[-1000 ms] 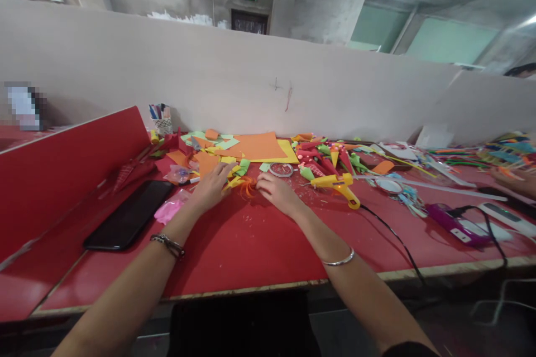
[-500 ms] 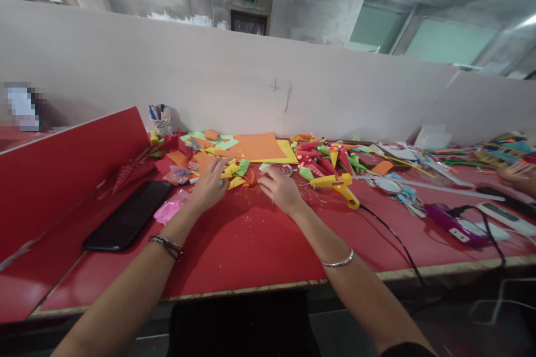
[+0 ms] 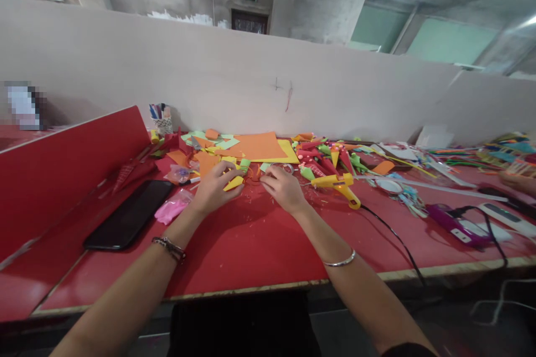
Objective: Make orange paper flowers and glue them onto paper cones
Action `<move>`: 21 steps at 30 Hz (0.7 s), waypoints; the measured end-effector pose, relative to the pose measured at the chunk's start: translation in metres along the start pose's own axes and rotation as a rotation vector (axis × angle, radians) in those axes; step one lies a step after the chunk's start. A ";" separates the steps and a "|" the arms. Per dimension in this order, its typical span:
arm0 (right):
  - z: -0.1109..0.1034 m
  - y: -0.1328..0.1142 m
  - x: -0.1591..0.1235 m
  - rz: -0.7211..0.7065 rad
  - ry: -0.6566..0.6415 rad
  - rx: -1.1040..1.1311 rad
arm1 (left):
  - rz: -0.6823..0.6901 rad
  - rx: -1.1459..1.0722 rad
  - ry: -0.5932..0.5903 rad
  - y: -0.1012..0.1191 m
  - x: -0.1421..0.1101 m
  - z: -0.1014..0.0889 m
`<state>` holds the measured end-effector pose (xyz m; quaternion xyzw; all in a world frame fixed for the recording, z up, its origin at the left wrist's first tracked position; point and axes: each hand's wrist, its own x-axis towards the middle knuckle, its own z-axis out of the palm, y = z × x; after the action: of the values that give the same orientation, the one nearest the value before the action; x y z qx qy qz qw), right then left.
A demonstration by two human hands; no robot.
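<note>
My left hand (image 3: 214, 188) is over the paper scraps in the middle of the table. Its curled fingers and thumb close round a small folded yellow paper piece (image 3: 233, 183). A hand's width away, my right hand (image 3: 283, 188) is bent with its fingers drawn together; whatever they pinch, if anything, is too small to tell. A pale green paper scrap (image 3: 264, 167) lies at its fingertips. Between the hands are small green (image 3: 245, 164) and orange bits. Just right of my right hand lies a yellow glue gun (image 3: 337, 185).
Orange sheets (image 3: 262, 146) lie behind the hands. A pile of small paper cones (image 3: 322, 153) lies to their right. At left are a black phone (image 3: 128, 215), a pink plastic bag (image 3: 172, 206) and a red divider (image 3: 84, 162). A purple power strip (image 3: 458, 226) and another person's hand (image 3: 517, 181) are at right.
My left hand has shifted slightly right and curled in, now with the yellow paper piece between its fingers. My right hand has barely moved, its fingers drawing slightly closer.
</note>
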<state>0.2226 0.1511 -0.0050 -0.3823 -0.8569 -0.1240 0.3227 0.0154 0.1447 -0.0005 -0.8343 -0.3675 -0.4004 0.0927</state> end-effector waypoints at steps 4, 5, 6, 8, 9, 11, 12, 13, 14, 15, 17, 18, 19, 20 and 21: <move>0.001 0.000 0.000 -0.027 0.042 -0.015 | 0.028 0.031 0.030 -0.004 -0.001 0.002; 0.002 0.000 0.000 -0.029 0.047 -0.016 | 0.032 0.038 0.033 -0.005 -0.001 0.003; 0.002 0.000 0.000 -0.029 0.051 -0.017 | 0.036 0.042 0.034 -0.006 -0.001 0.004; 0.002 0.000 0.000 -0.022 0.060 -0.016 | 0.043 0.035 0.038 -0.007 -0.002 0.004; 0.001 0.000 0.000 -0.020 0.065 -0.012 | 0.046 0.028 0.041 -0.007 -0.001 0.004; 0.001 0.001 -0.001 -0.023 0.076 0.002 | 0.054 0.020 0.046 -0.007 -0.001 0.004; 0.001 0.001 -0.001 -0.028 0.081 0.010 | 0.059 0.024 0.050 -0.007 0.000 0.004; 0.002 0.002 -0.001 -0.036 0.085 0.015 | 0.063 0.035 0.056 -0.006 0.000 0.004; 0.002 0.002 -0.001 -0.045 0.087 0.016 | 0.069 0.048 0.065 -0.006 0.001 0.003; 0.002 0.003 -0.001 -0.050 0.088 0.012 | 0.073 0.063 0.077 -0.005 0.001 0.002; 0.002 0.003 -0.001 -0.059 0.081 -0.006 | 0.080 0.092 0.106 -0.003 0.002 0.001; 0.002 0.003 -0.001 -0.065 0.075 -0.017 | 0.083 0.104 0.116 -0.002 0.002 0.001; 0.001 0.003 0.000 -0.070 0.067 -0.028 | 0.085 0.114 0.124 -0.002 0.003 0.000; 0.001 0.002 0.000 -0.078 0.059 -0.040 | 0.086 0.118 0.130 -0.001 0.003 0.000; 0.000 0.002 0.000 -0.087 0.052 -0.051 | 0.087 0.117 0.136 -0.001 0.003 0.000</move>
<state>0.2234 0.1525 -0.0052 -0.3493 -0.8607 -0.1694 0.3294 0.0161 0.1468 0.0013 -0.8135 -0.3466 -0.4294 0.1833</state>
